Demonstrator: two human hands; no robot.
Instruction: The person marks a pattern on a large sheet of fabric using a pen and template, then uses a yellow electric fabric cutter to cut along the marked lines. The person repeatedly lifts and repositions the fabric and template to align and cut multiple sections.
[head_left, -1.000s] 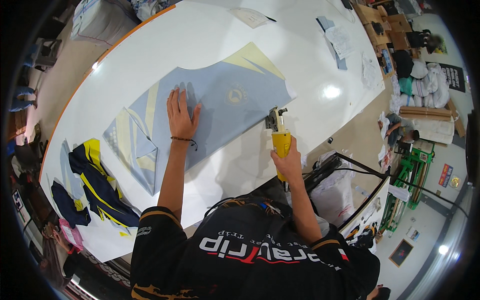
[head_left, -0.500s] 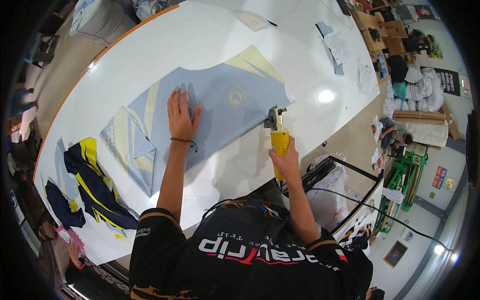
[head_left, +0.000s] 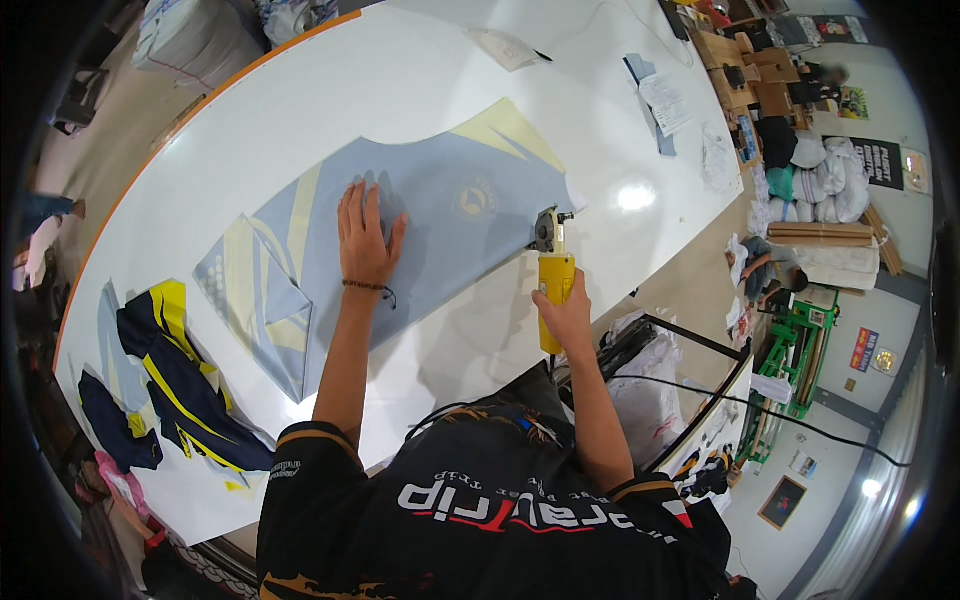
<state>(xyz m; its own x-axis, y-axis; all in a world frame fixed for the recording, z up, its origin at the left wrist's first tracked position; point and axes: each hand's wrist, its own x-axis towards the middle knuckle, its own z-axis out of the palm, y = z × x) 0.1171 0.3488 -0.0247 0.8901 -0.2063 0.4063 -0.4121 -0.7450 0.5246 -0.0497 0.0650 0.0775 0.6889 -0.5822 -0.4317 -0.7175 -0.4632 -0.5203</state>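
My left hand [head_left: 368,240] lies flat on a blue-grey fabric panel [head_left: 430,225], fingers stretched out and thumb apart. The panel has pale yellow patches and a round emblem, and its left end is folded over. In my right hand [head_left: 568,318] is a yellow electric fabric cutter [head_left: 556,275], gripped by its body. The cutter's metal head stands at the panel's lower right edge; whether the blade touches the cloth I cannot tell. A black cord runs from the cutter's side off to the right.
The panel lies on a white table [head_left: 300,90]. Navy and yellow cut pieces [head_left: 185,385] lie at the left. Farther back are a paper pattern [head_left: 505,48] with a pen and a paper sheet [head_left: 667,102] over grey fabric. A black metal frame [head_left: 695,338] stands right of the table.
The view has shifted slightly. My left hand stays flat on the panel, and the cutter in my right hand keeps nearly the same spot at its edge.
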